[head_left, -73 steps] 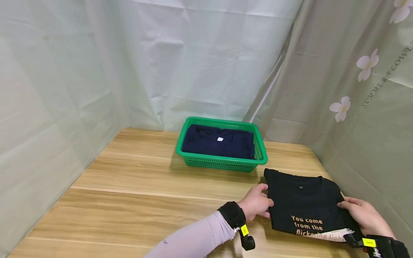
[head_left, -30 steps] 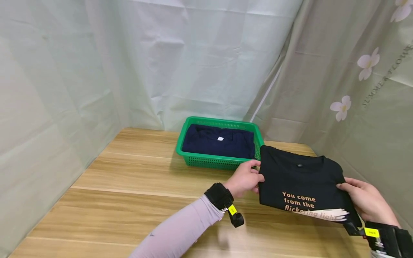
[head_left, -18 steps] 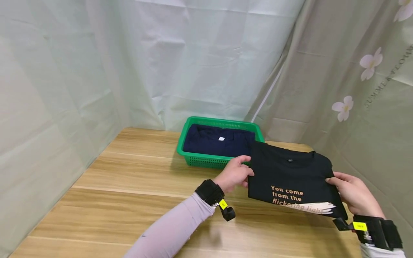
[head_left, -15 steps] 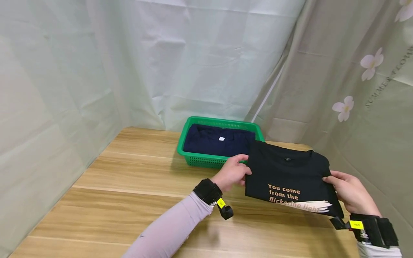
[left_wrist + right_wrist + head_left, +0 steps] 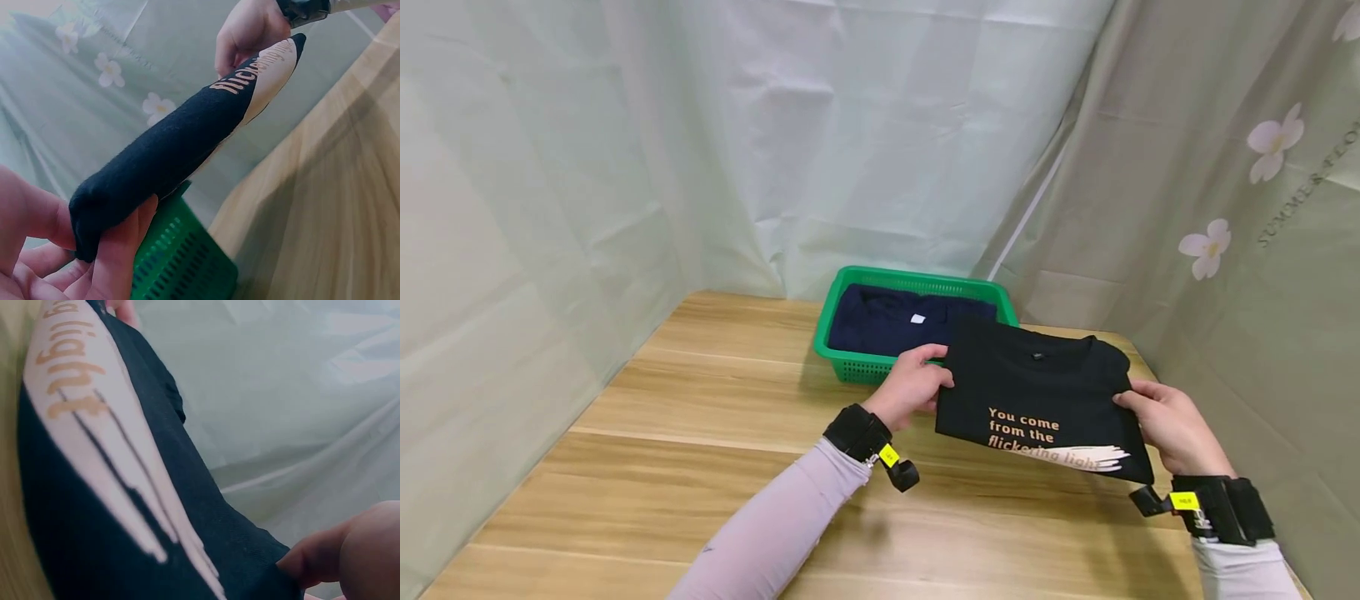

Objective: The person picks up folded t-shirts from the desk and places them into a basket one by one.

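A folded black T-shirt (image 5: pixel 1045 392) with orange lettering and a white brush stroke hangs above the table, held at both sides. My left hand (image 5: pixel 913 385) pinches its left edge, thumb on one face and fingers on the other, as the left wrist view shows. On the opposite edge my right hand (image 5: pixel 1172 423) grips the cloth, its thumb on top. Behind the shirt stands a green plastic basket (image 5: pixel 842 342) holding a folded navy garment (image 5: pixel 880 321) with a white tag. The black shirt hides the basket's front right corner.
The wood-grain table (image 5: pixel 700 467) spreads out left of the basket and in front of it. Pale curtains (image 5: pixel 887 150) close off the back and both sides, and the right curtain (image 5: pixel 1262 275) bears printed flowers.
Both hands have lifted the black T-shirt off the table and carried it left and away from me. It now overlaps the basket's front right corner in the head view. The basket has stayed in place.
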Tool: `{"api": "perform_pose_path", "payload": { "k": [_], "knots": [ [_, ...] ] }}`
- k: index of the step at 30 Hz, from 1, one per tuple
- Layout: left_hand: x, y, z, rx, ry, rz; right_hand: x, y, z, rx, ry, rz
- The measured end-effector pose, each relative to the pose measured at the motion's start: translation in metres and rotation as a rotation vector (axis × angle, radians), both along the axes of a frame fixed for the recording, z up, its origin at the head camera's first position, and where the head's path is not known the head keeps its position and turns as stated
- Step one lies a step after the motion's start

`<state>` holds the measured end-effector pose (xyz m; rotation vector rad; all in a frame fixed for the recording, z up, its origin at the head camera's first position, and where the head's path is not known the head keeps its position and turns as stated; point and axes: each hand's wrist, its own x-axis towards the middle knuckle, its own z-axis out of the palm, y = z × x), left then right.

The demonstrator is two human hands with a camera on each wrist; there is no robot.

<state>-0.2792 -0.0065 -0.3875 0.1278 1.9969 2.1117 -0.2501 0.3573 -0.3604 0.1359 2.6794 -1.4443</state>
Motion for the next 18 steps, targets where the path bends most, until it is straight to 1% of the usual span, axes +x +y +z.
{"api": "perform_pose_path", "payload": {
  "k": [7,13,18],
  "knots": [
    [-0.004,-0.018,0.003,-0.009,0.001,0.044,-0.006,-0.022,-0.001,-0.022,0.009,0.01],
    [-0.007,-0.034,0.005,-0.027,0.005,0.111,-0.015,-0.041,-0.001,-0.073,0.033,0.022],
    [-0.01,-0.047,0.008,-0.051,0.009,0.15,-0.023,-0.057,-0.001,-0.101,0.031,0.035]
  ]
}}
